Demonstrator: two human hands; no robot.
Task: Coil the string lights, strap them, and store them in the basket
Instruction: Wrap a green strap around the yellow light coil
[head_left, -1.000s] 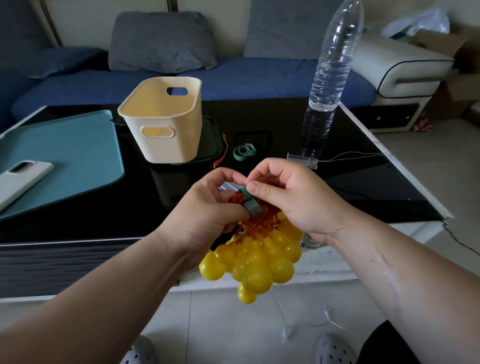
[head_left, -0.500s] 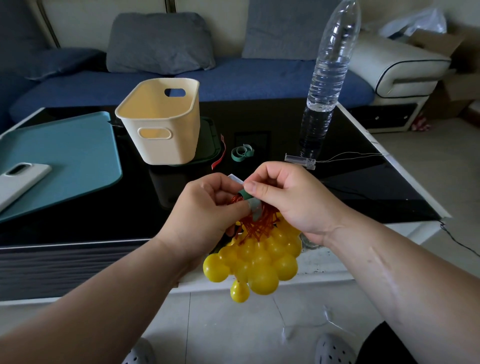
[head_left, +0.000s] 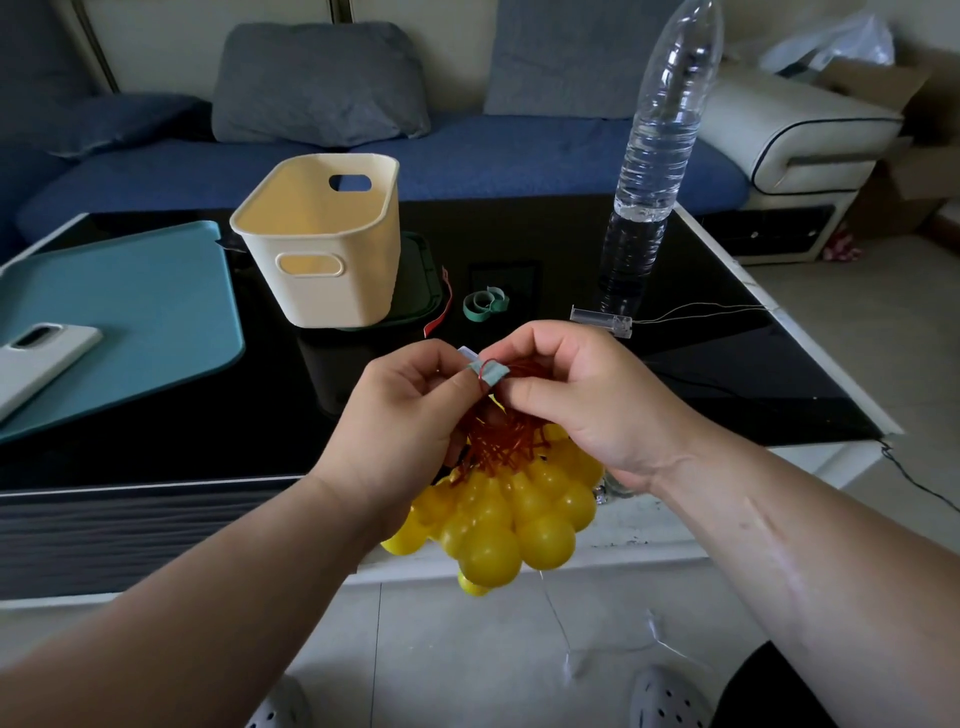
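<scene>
We are holding the string lights (head_left: 498, 499) in front of us, over the near edge of the table (head_left: 727, 395). Our left hand (head_left: 400, 431) is curling around the left side of the gathered red wires (head_left: 504, 441), its fingers (head_left: 441, 374) closing on them and on the green strap (head_left: 488, 375), with the thumb pressing against the strap from the left. Our right hand (head_left: 587, 400) is pinching the same strap from the right, its thumb and forefinger meeting just beside the left thumb, so both hands are gripping rather than lying loose. The strap is sitting right between the two sets of fingertips, at the top of the bundle; a thin red wire is crossing over it. Whether the strap is going fully around the wires, we cannot tell.

The yellow bulbs (head_left: 519, 525) are hanging in a tight cluster below our fingers, under both palms.

Beyond our fingers and to the left, the cream basket (head_left: 322, 249) is standing upright on the table, well apart from the lights. A spare green strap (head_left: 485, 303) is lying just past our fingertips, between them and the basket's right side. Beyond the right fingers, a clear battery box (head_left: 601, 320) is lying near the foot of a water bottle (head_left: 654, 156). Far to the left of our hands, a phone (head_left: 36, 358) is resting on a teal mat (head_left: 130, 317).
</scene>
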